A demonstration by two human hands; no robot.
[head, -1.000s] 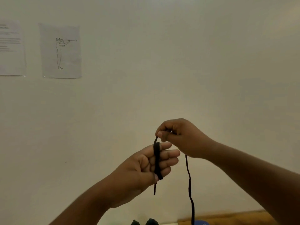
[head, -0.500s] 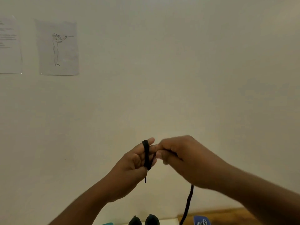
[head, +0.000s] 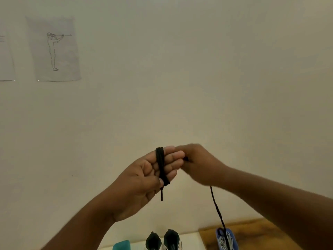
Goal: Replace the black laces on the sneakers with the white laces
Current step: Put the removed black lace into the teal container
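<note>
Wall (head: pixel 198 69) behind, bearing a sheet (head: pixel 54 49) with a line drawing of a standing figure and, at the left edge, a second sheet (head: pixel 5 58); at the bottom edge, two sneakers (head: pixel 163 239) show dark heels beside a teal object (head: pixel 121 245); a wooden worktop (head: pixel 252 233) carries a blue container (head: pixel 219 235) holding pale laces (head: pixel 226 241). Left hand (head: pixel 144 179) raised, palm toward the camera, black lace (head: pixel 161 166) wound round its fingers, thumb pressing the coil, one end dangling; right hand (head: pixel 200 165), blurred, meets the left fingertips, its grip pinching the lace, which trails down over the container.
</note>
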